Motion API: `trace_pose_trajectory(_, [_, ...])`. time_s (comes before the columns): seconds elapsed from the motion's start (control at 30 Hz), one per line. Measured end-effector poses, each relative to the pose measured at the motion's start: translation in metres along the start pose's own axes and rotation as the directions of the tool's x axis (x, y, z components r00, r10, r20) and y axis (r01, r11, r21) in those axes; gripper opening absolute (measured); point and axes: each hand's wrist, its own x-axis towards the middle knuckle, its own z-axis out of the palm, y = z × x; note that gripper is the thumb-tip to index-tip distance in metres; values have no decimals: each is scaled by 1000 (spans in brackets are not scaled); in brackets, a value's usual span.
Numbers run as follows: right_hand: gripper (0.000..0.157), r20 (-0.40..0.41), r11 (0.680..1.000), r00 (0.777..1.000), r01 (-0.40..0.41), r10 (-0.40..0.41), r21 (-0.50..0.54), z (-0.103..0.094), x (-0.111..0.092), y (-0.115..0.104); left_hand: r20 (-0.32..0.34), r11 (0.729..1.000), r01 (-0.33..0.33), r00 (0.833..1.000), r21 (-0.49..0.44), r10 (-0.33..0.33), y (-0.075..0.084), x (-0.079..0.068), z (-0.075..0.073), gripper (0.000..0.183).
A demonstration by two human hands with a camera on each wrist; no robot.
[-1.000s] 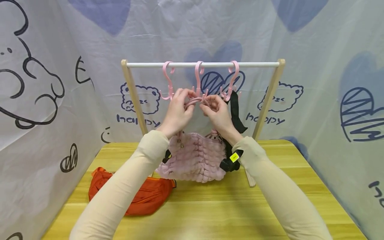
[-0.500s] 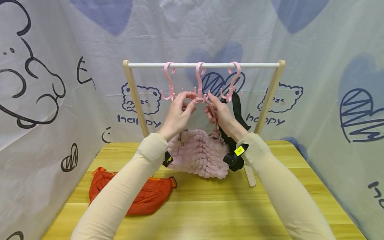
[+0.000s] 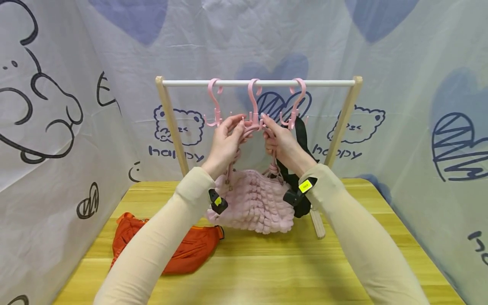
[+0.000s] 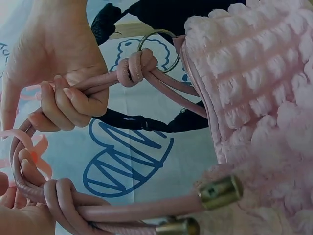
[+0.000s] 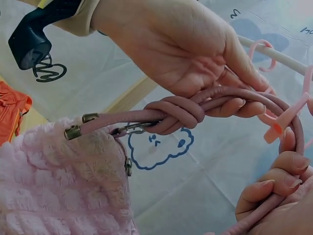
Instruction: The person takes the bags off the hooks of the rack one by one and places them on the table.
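Note:
A fluffy pink handbag (image 3: 253, 201) hangs below the rack, its zipped opening upward. Its pink cord handle (image 5: 237, 95) arches up to the middle pink hook (image 3: 254, 99) and crosses the hook's lower prongs. My left hand (image 3: 227, 140) grips the left side of the handle, fingers curled beneath it, just above a knot with metal-tipped cord ends (image 4: 222, 193). On the other side, my right hand (image 3: 284, 142) has its lower fingers curled round the handle, its index finger reaching up against the hook. A second knot (image 4: 137, 68) and a metal ring show in the left wrist view.
A white bar (image 3: 183, 83) on wooden posts carries two more pink hooks, left (image 3: 214, 103) and right (image 3: 297, 103). A black strap (image 3: 301, 135) hangs from the right one, partly behind my arm. An orange waist bag (image 3: 194, 250) lies on the wooden table (image 3: 267, 271).
My hands have spread apart, the right one sliding down its side of the handle. The handle's top now lies against the middle hook's prongs, and the handbag has swung slightly to the right.

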Motion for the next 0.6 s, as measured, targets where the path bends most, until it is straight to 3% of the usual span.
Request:
trace_pose_trajectory(0.17, [49, -18, 999, 1000, -5, 5, 35, 3, -1, -2, -11, 1000, 20, 1000, 22, -20, 0, 1, 0, 38])
trace_pose_trajectory(0.47, [42, -95, 998, 995, 16, -11, 54, 10, -4, -8, -38, 998, -2, 999, 63, 5, -2, 2, 2, 37])
trace_pose_trajectory(0.6, [39, -111, 1000, 994, 13, -10, 25, 12, -5, -13, -46, 997, -4, 999, 77, 7, 0, 3, 2, 36])
